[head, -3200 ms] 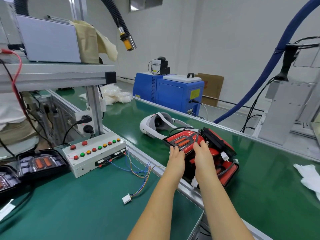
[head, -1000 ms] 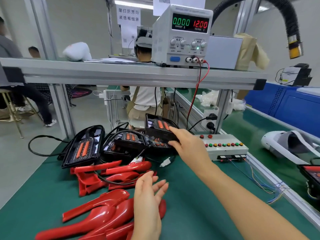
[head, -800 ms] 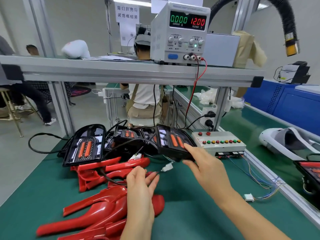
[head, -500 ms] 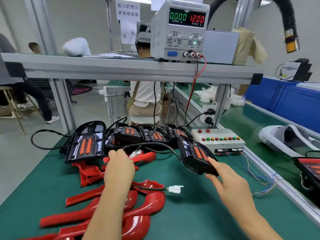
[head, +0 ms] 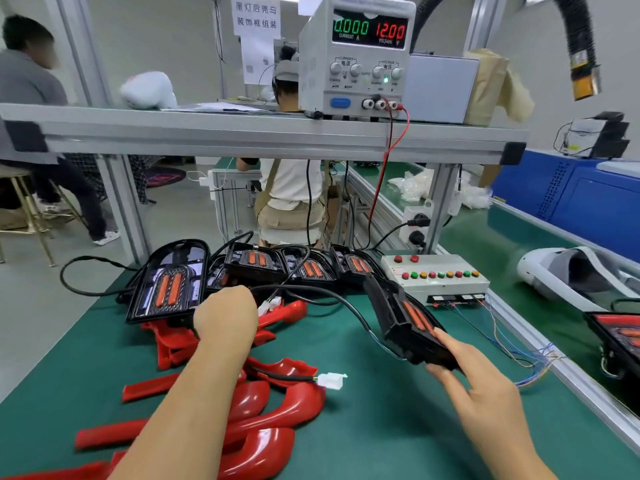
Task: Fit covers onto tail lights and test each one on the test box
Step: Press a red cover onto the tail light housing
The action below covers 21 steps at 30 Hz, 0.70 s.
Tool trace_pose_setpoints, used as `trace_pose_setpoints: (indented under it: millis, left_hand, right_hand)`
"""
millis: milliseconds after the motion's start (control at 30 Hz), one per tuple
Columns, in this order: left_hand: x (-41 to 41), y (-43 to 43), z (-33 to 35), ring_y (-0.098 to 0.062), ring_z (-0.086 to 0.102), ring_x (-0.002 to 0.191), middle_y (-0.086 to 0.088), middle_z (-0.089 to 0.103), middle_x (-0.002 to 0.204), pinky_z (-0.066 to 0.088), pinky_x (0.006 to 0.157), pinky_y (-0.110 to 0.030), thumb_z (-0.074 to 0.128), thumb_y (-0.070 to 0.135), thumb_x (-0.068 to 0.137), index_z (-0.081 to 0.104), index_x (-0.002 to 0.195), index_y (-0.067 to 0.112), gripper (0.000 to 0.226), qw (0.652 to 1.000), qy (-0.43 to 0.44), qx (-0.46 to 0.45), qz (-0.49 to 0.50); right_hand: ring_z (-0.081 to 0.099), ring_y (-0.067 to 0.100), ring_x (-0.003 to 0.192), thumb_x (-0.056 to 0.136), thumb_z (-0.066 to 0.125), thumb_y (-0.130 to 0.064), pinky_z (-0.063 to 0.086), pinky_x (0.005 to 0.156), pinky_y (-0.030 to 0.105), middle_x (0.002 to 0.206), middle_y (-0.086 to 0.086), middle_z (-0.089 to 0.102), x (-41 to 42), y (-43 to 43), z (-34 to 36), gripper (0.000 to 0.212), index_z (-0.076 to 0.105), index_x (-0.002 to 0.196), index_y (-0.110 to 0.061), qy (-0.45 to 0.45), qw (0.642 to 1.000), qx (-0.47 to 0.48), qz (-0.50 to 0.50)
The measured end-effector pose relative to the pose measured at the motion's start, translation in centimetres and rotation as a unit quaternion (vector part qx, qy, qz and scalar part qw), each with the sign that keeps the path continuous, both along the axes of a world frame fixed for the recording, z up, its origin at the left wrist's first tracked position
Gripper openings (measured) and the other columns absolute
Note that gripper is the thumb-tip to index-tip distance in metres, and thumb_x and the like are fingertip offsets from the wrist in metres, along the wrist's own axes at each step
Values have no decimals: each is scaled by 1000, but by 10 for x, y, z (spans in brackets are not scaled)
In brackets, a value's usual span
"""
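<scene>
**Black plastic tail light with orange lenses pinched in the right hand; left hand down among the covers**

The right hand sits at four o'clock in the view. Its thumb and forefinger pinch the near end of the tail light, and the remaining fingers curl loosely underneath. The tail light is tilted, with its far end aimed toward eleven o'clock and its lens face turned up and to the right. A black cable leaves its left side and runs toward nine o'clock.

The left hand is at nine o'clock from the tail light, knuckles up. Its fingers are curled down out of sight, so I cannot tell what they grip, if anything. It rests over the far part of a pile of glossy red plastic covers spread across the green worktop from nine round to seven o'clock. A small white plastic connector on a short lead lies at the pile's right edge.

The white test box with red, green and yellow buttons stands at one o'clock from the tail light, just beyond its far end. A row of black tail lights lines the back of the worktop at eleven o'clock. On the shelf at twelve o'clock, a grey bench power supply reads 0.000 and 12.00.
</scene>
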<state>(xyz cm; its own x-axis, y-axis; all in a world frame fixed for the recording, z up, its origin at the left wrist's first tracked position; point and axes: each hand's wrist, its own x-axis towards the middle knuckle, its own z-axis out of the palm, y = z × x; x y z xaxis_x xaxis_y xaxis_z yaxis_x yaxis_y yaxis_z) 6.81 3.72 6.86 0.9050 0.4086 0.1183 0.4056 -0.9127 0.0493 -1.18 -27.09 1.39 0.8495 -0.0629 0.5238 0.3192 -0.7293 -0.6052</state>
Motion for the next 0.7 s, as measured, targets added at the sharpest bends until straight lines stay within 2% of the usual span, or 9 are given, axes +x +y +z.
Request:
trace_pose_setpoints:
  millis: [67,167,233,267,367,433,567,633,700]
  left_hand:
    - [7,-5,7,-27,63,105,-7,66,114,47,77,-33,48,4,86,66,110,14,32,999,17,42,-11]
    - [15,-5,16,-24,62,103,-5,66,111,43,73,-31,52,6,84,66,108,16,30,993,10,115,-36]
    - [19,0,15,-24,54,113,-4,61,120,42,83,-33,48,12,88,62,116,18,32,988,42,146,-42]
    - [21,5,14,-25,52,117,-5,59,124,41,88,-35,46,13,89,61,118,18,33,989,67,127,-33]
    - [22,19,9,-30,55,117,-9,58,128,42,95,-38,43,13,91,63,117,14,33,988,151,-23,5]
    - [23,25,11,-33,56,115,-16,59,126,45,99,-40,42,11,91,63,116,5,33,982,163,-90,-13]
    - [18,27,21,-26,62,93,-15,67,115,48,83,-30,50,20,94,66,111,0,31,973,187,-129,-37]
    - [18,27,23,-29,63,92,-18,67,110,49,83,-32,57,24,92,65,110,-2,33,971,169,-168,-33]
    - [17,27,24,-30,60,80,-21,62,89,49,72,-32,58,19,91,63,109,-7,32,960,135,-243,-22]
  right_hand:
    - [49,-21,103,76,78,-5,30,88,-4,112,-30,59,0,-1,0,54,64,124,-24,-13,1000,-12,7]
    - [50,-18,102,71,81,1,34,88,0,111,-25,60,0,-1,-5,59,64,123,-21,-23,999,-40,22]
    - [53,-12,98,68,83,2,33,86,-2,108,-21,63,-2,-1,-7,61,65,122,-19,-20,998,-52,26]
    - [54,-7,96,66,84,3,33,85,-2,106,-17,65,-2,-1,-8,62,65,122,-18,-19,998,-62,28]
    - [56,-1,92,62,86,4,32,83,-4,103,-12,67,-5,-1,-9,62,68,119,-14,-24,995,-93,38]
    - [56,0,92,61,87,2,32,83,-4,103,-13,67,-9,-2,-9,61,69,117,-14,-23,993,-107,47]
    - [59,2,92,61,88,-1,38,83,4,106,-11,70,-15,-4,-14,61,69,117,-16,-18,991,-120,63]
    - [59,2,93,60,89,-1,38,83,5,105,-10,70,-16,-4,-14,61,70,117,-16,-19,990,-124,63]
    - [59,2,92,59,89,-1,38,83,5,105,-9,70,-17,-5,-15,62,70,116,-15,-22,990,-127,57]
